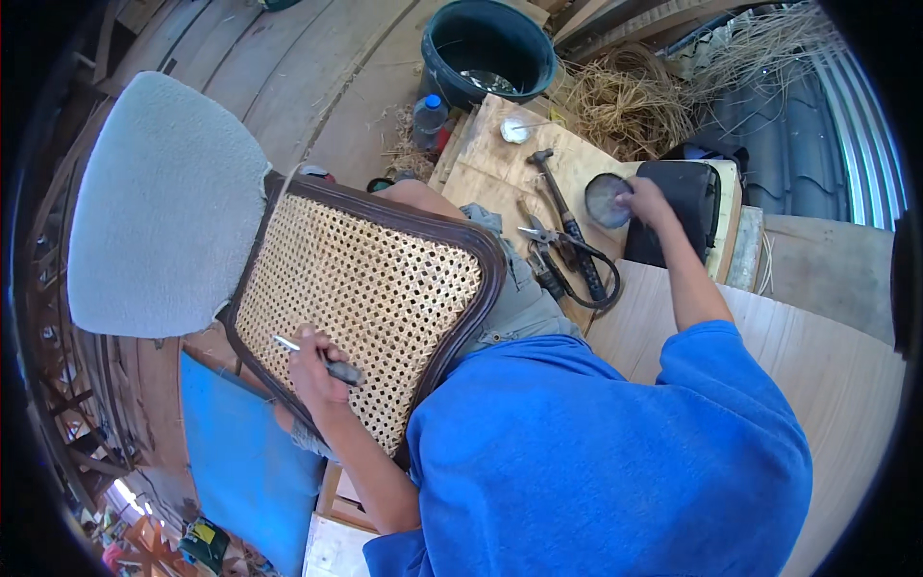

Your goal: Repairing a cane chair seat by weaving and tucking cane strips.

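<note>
Across my lap lies a chair part with a dark wooden frame and woven cane panel (365, 269), joined to a pale padded piece (159, 212). My left hand (317, 370) rests over the cane, closed on a tool (341, 370) with a silver tip and dark handle. My right hand (644, 202) grips a round dish (608, 200) with a dark rim at the board's right side. Near it on the plywood board (481, 154) lie a hammer (548, 178), pliers (538, 236) and other dark-handled tools. A small white pot (514, 130) stands farther back.
A dark bucket (452, 43), water bottle (431, 125) and loose fibre strands (625, 106) are behind the board. A black case (678, 192) sits at right, above a pale wooden surface (836, 385). A blue panel (240, 452) is at lower left.
</note>
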The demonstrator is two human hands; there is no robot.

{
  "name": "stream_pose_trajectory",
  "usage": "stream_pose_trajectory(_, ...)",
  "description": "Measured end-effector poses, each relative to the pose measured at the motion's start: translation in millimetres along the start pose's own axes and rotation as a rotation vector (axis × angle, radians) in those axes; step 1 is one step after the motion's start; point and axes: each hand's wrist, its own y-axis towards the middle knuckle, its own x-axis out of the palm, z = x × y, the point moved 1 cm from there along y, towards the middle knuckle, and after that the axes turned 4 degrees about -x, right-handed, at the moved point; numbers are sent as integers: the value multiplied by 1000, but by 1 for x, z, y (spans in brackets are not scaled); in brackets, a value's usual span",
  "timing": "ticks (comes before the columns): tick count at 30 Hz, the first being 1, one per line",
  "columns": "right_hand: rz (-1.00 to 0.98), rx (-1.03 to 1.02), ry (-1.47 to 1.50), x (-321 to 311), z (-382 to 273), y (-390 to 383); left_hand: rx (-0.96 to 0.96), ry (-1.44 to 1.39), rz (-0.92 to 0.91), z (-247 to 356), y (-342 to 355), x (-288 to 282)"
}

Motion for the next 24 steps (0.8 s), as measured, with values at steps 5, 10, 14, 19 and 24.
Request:
stream_pose_trajectory(5,-48,-37,480,-43,-103,-14,114,14,-211,-2,-22,25)
stream_pose_trajectory(10,-158,-467,468,26,-295,-68,168,231,-345,1,-66,66)
stream_pose_trajectory(14,99,-842,439,74,-363,-93,78,148,-203,-23,-51,41)
stream_pose_trajectory(19,-81,-828,448,100,-399,-107,-96,-168,-202,-30,-47,18)
stream_pose_trajectory(24,-87,-809,412,115,-409,-110,-160,-324,-255,-38,-47,19)
